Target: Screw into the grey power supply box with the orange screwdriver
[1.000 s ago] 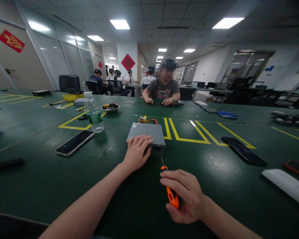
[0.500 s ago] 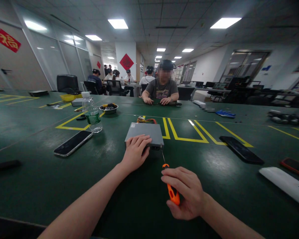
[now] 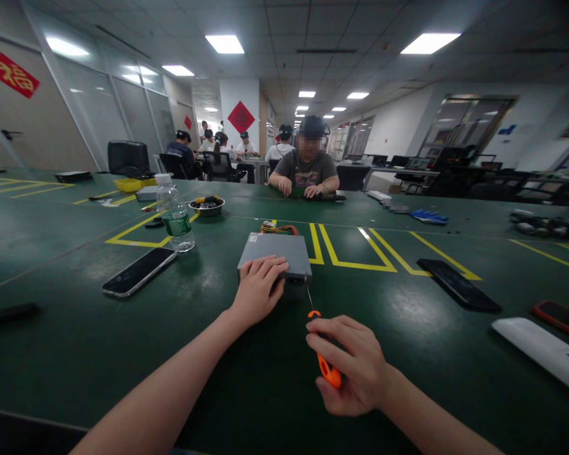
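A grey computer power supply [image 3: 284, 248] lies flat on the green table, its bundle of coloured cables [image 3: 279, 229] at the far side. My left hand [image 3: 260, 287] rests over its near left part, fingers across the top and thumb by the front face, holding it. In my right hand [image 3: 353, 363] is an orange and black screwdriver [image 3: 329, 370], gripped by the handle between fingers and thumb. Its thin shaft points away from me, and the tip meets the near right corner of the power supply. The screw itself is too small to make out.
Left of the power supply are a phone [image 3: 140, 272], a plastic bottle [image 3: 179, 224] and a metal bowl [image 3: 207, 206] of dark and yellow items. A black phone [image 3: 458, 284] and a white case [image 3: 540, 351] lie to the right. Across the table sits a person [image 3: 306, 167].
My right hand and the screwdriver have shifted very slightly. My left hand and the power supply stay in place. The person opposite has moved a hand a little.
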Demonstrator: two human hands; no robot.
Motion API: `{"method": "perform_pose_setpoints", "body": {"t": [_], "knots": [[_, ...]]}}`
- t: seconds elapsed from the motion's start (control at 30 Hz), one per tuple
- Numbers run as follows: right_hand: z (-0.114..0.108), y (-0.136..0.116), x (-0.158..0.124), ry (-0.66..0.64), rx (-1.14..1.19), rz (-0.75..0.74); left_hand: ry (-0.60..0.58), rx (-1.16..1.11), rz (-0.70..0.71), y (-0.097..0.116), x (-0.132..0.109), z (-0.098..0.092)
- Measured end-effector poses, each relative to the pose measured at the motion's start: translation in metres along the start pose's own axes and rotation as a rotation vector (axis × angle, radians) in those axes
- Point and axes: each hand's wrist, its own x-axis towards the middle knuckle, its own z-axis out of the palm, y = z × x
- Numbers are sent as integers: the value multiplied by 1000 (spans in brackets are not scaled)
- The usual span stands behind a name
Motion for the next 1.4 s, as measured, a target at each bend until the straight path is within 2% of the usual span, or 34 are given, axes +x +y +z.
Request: {"method": "perform_pose_setpoints", "body": {"t": [0.23, 0.4, 0.5, 0.7, 0.87, 0.97, 1.07, 1.2, 1.3, 1.4], "knots": [[-2, -12, 6, -137, -46, 57, -3, 0, -2, 0, 1, 0], [-6, -28, 14, -279, -184, 96, -9, -4, -3, -1, 2, -1], [-7, -39, 16, -300, -244, 153, -14, -8, 2, -2, 1, -2], [2, -53, 3, -102, -433, 358, -19, -31, 16, -5, -1, -2], [18, -59, -10, -113, -533, 445, -15, -45, 18, -5, -1, -5], [23, -62, -7, -70, -541, 469, -20, -54, 23, -5, -1, -7], [26, -63, 1, 42, -576, 509, -21, -62, 25, -5, -1, -8], [26, -62, 6, 147, -623, 696, -22, -65, 19, -6, -1, -8], [26, -62, 1, 166, -617, 888, -27, -66, 21, -5, -1, -8], [30, -68, -4, 117, -541, 889, -26, -60, 21, -5, -2, -8]]}}
